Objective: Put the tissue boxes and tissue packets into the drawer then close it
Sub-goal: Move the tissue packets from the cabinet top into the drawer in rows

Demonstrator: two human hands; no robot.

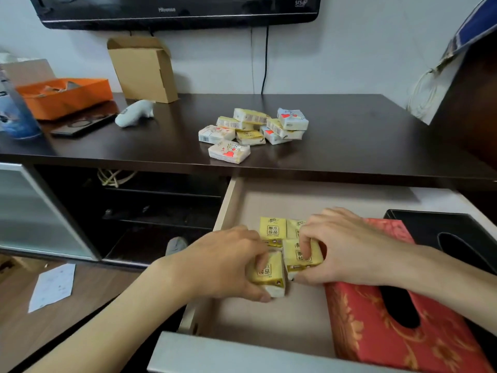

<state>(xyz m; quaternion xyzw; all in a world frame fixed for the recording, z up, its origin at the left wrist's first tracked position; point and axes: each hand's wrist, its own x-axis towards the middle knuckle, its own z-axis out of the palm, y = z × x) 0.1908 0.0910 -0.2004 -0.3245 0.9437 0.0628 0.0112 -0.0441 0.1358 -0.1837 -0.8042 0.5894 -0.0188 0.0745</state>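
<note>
The drawer [282, 200] is pulled open below the dark cabinet top. Inside it lie a red patterned tissue box [376, 335] and, further right, a black tissue box [430, 224]. My left hand [223, 262] grips a yellow tissue packet [269, 278] in the drawer. Beside it, my right hand [349, 246] holds another yellow tissue packet [301, 257]. Two more yellow packets [273, 230] lie just behind them. A pile of several tissue packets [250, 133] sits on the cabinet top [363, 135].
On the cabinet top stand an orange box [64, 95], a cardboard box [142, 68], a white soft toy [135, 113], a dark flat device [83, 125] and a blue container [14, 114]. A television [174, 9] hangs above. Open shelves [161, 211] lie left of the drawer.
</note>
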